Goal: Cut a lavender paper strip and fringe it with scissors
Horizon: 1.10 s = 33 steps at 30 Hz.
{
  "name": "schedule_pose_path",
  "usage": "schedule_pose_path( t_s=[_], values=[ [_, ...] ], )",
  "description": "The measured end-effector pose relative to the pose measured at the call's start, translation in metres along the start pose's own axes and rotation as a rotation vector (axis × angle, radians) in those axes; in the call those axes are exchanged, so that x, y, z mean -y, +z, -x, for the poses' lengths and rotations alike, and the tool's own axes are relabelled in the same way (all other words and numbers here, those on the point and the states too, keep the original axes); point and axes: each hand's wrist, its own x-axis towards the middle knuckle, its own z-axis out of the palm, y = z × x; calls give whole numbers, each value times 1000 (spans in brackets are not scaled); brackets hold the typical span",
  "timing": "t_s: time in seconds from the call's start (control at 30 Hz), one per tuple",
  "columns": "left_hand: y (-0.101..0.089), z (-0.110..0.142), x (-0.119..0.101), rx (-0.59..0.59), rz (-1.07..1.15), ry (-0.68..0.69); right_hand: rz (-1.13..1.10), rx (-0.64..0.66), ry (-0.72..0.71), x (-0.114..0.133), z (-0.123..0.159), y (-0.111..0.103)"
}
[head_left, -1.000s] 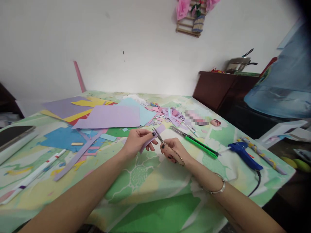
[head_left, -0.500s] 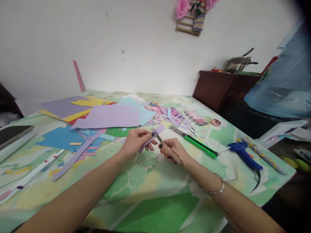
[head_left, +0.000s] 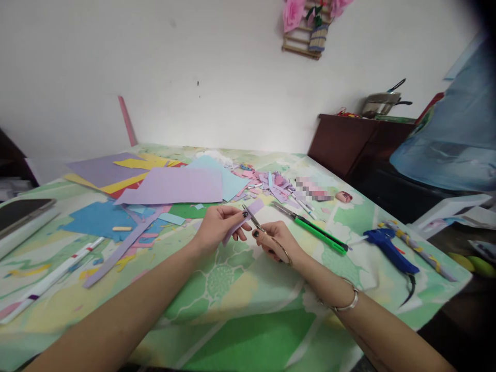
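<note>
My left hand [head_left: 221, 225] pinches a narrow lilac paper strip [head_left: 232, 230] between thumb and fingers; the strip's far end shows beyond the scissors. My right hand [head_left: 276, 241] is closed around the handles of a pair of scissors [head_left: 256, 221], with a handle loop showing below the fingers. The blades lie across the strip, close to my left thumb. Whether they have cut into it I cannot tell. To the right of my right hand lies a green utility knife [head_left: 321, 233]. A large lilac sheet [head_left: 174, 185] lies behind my left hand.
Coloured sheets, including a blue piece [head_left: 91, 219], spread over the left of the patterned tablecloth [head_left: 248, 336]. A heap of scraps [head_left: 277, 183] lies behind the hands. A blue glue gun [head_left: 393, 251] rests near the right edge. A phone [head_left: 27, 211] is at far left.
The view has shifted very slightly. Both hands, the strip and the scissors stay in nearly the same position, and the blades look slightly wider apart.
</note>
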Motion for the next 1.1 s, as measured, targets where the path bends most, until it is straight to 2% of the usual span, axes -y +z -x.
schedule_pose_path(
  t_s=[0.2,0.77,1.1],
  values=[
    [2,-1,-2,-6,-33,-30,12,-4,-2,0,-1,1],
    [-1,-2,1,5,-79,-5,5,-12,22,3,-1,2],
    [-1,-3,0,51,-1,22,-93,46,-33,-3,-2,-1]
  ],
)
